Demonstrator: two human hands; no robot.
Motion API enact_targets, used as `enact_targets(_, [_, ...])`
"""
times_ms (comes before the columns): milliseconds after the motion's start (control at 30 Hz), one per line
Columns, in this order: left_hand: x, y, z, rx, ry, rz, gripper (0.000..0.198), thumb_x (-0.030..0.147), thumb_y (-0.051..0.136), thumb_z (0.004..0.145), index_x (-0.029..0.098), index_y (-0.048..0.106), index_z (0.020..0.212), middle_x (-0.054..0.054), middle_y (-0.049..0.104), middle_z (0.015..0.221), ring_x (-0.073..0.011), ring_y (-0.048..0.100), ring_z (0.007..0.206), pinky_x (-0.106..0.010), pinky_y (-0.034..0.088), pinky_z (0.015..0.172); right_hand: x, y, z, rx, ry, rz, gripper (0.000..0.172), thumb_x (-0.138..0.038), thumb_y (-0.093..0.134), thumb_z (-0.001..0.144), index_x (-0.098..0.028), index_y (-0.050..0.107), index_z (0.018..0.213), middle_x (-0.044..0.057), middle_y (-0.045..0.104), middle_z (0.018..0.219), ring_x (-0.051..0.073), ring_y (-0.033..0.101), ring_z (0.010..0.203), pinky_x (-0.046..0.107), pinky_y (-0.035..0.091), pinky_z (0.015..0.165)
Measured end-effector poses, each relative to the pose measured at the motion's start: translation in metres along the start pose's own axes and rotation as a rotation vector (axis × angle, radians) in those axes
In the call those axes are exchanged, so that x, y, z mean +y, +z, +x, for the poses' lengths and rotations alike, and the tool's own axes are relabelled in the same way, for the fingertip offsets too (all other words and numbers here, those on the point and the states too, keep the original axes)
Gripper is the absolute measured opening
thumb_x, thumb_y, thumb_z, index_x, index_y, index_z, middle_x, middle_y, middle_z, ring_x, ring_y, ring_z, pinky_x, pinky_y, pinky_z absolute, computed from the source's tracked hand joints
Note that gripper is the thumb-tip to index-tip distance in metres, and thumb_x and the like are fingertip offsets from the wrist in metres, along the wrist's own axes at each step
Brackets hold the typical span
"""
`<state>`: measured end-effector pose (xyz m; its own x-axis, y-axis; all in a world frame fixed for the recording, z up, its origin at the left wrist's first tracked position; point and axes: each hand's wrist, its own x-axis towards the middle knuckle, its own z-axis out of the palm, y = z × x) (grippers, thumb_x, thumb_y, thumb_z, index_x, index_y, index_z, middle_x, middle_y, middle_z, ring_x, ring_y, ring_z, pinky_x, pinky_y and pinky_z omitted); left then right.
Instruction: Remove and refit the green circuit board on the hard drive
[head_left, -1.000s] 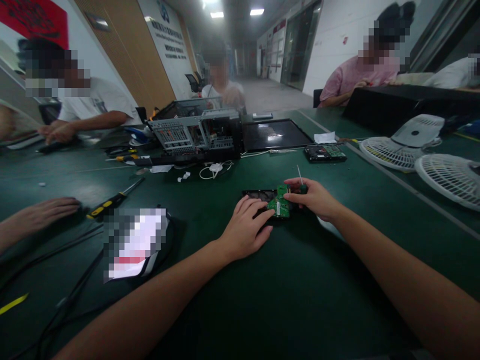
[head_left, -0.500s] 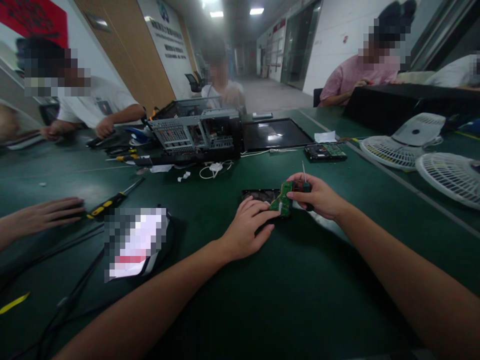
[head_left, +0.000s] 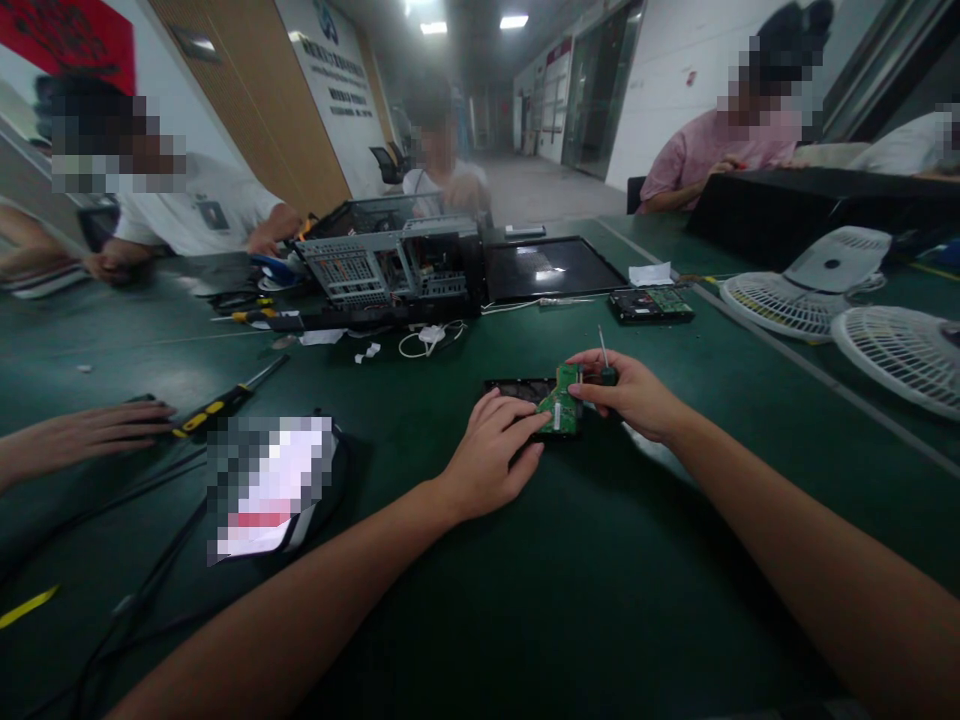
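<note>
A black hard drive (head_left: 517, 387) lies on the green table (head_left: 480, 620), with a green circuit board (head_left: 562, 405) over its right part. My left hand (head_left: 496, 450) rests on the near left side of the drive, its fingers apart and the fingertips touching the board. At the board's right edge my right hand (head_left: 626, 393) pinches the board between thumb and finger. The same hand also keeps a small screwdriver (head_left: 607, 374) in its fingers, shaft pointing up. Something whitish lies under my right wrist, mostly hidden.
Beyond stand an open computer case (head_left: 390, 265), a dark panel (head_left: 555, 268) and another drive (head_left: 651, 304). White fans (head_left: 780, 300) are at right. A phone (head_left: 274, 485), a yellow-black screwdriver (head_left: 214, 410), cables and another person's hand (head_left: 90, 435) are at left. Several people sit around.
The board has tilted down flatter onto the drive. My right hand and its screwdriver have shifted slightly left. The seated person at left has moved an arm.
</note>
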<state>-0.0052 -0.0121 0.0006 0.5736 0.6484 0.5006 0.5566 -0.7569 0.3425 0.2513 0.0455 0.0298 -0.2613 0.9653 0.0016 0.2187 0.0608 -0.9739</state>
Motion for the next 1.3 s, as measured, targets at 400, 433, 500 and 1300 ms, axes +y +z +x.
enact_targets(400, [-0.002,0.0,-0.001,-0.04,0.0,0.092,0.043,0.032,0.057,0.098,0.023,0.06,0.14,-0.01,0.062,0.131,-0.0278,0.051,0.13,-0.059,0.029,0.122,0.01,0.006,0.003,0.071,-0.006,-0.039,0.05,-0.033,0.082,0.078,-0.024,0.066,0.125,0.006,0.064,0.106,0.015,0.059,0.08,0.023,0.048,0.052])
enact_targets(433, [-0.001,0.0,0.0,-0.042,-0.001,0.094,0.043,0.032,0.057,0.098,0.023,0.06,0.14,-0.01,0.062,0.131,-0.0277,0.051,0.13,-0.059,0.03,0.122,0.01,0.006,0.003,0.075,-0.005,-0.045,0.05,-0.033,0.082,0.078,-0.023,0.066,0.124,0.006,0.064,0.108,0.015,0.06,0.082,0.023,0.049,0.052])
enact_targets(500, [-0.001,-0.001,0.0,-0.047,-0.006,0.098,0.043,0.032,0.057,0.098,0.024,0.061,0.14,-0.009,0.062,0.132,-0.0279,0.051,0.131,-0.059,0.029,0.122,0.01,0.007,0.003,0.076,-0.002,-0.052,0.049,-0.033,0.082,0.078,-0.024,0.066,0.124,0.007,0.065,0.11,0.016,0.061,0.085,0.023,0.049,0.052])
enact_targets(1300, [0.001,-0.001,0.0,-0.104,0.019,0.174,0.046,0.034,0.058,0.097,0.023,0.058,0.142,-0.008,0.059,0.142,-0.0309,0.045,0.137,-0.061,0.025,0.124,0.012,0.009,0.003,0.105,0.068,-0.27,0.046,-0.036,0.081,0.08,-0.02,0.068,0.121,0.005,0.071,0.091,0.013,0.06,0.064,0.025,0.05,0.05])
